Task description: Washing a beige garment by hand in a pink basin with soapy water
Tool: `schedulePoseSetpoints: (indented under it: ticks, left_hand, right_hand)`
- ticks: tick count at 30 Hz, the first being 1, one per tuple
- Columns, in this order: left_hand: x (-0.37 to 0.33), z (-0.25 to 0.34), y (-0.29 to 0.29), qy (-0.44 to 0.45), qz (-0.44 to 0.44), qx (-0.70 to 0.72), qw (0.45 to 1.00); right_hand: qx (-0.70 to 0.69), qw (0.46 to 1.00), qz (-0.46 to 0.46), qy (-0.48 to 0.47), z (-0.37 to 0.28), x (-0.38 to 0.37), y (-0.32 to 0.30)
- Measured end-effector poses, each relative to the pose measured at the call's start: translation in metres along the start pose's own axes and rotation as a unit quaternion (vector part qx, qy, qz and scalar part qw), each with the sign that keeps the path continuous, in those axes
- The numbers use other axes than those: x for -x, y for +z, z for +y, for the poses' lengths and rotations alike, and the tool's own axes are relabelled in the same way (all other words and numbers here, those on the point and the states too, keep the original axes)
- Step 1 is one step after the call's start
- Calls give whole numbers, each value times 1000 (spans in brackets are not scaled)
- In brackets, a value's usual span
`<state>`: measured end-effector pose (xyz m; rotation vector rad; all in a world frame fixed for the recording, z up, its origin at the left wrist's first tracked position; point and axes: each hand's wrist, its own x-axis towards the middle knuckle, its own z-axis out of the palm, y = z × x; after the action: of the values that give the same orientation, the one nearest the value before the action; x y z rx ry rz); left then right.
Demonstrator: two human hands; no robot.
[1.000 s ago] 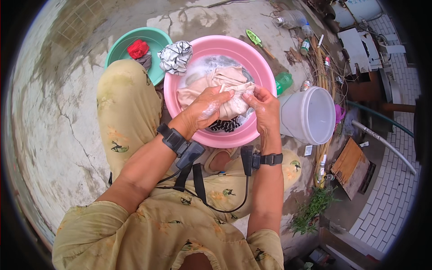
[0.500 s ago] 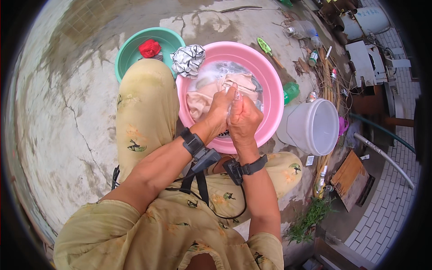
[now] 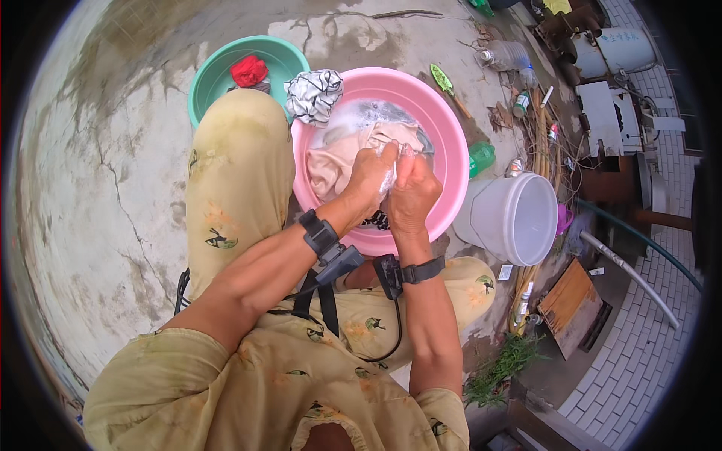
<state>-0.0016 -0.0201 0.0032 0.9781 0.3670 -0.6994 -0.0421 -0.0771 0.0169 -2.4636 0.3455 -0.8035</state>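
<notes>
A pale beige garment [image 3: 331, 169] lies bunched in sudsy water [image 3: 368, 113] inside a large pink basin [image 3: 453, 150]. Over the basin's near side my left hand [image 3: 370, 179] and my right hand [image 3: 414, 192] meet, both closed, thumbs pointing away from me. A soapy fold of the beige garment is pinched between them. White foam clings to the fingers, and the lower fingers are mostly hidden. Beneath my wrists a dark patterned cloth [image 3: 376, 220] shows against the basin wall.
A white cloth with dark lines [image 3: 313, 96] hangs over the rims where a green basin [image 3: 201, 71] meets the pink one. The green basin holds a red cloth [image 3: 249, 71]. To the right stand a white bucket [image 3: 489, 218], a green bottle [image 3: 481, 156] and a green-headed brush [image 3: 444, 79].
My hands have drawn slightly apart at the fingertips, showing more soapy fabric between them. The whole view has shifted a little.
</notes>
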Motion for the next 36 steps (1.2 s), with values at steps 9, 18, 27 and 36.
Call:
schedulePoseSetpoints:
  ticks: [9,18,27,36]
  left_hand:
    - [7,2,0,-25,-26,16,999]
    - [10,3,1,-48,-16,13,999]
    - [8,-6,3,-8,-6,19,1000]
    - [8,-12,4,21,-21,3,1000]
  right_hand:
    - [-58,997,33,32,5,8,0]
    - [-61,998,17,-26,-13,11,-10]
    - [-111,993,45,16,-4,7,-6]
    - [-72,996,19,37,21,5,-5]
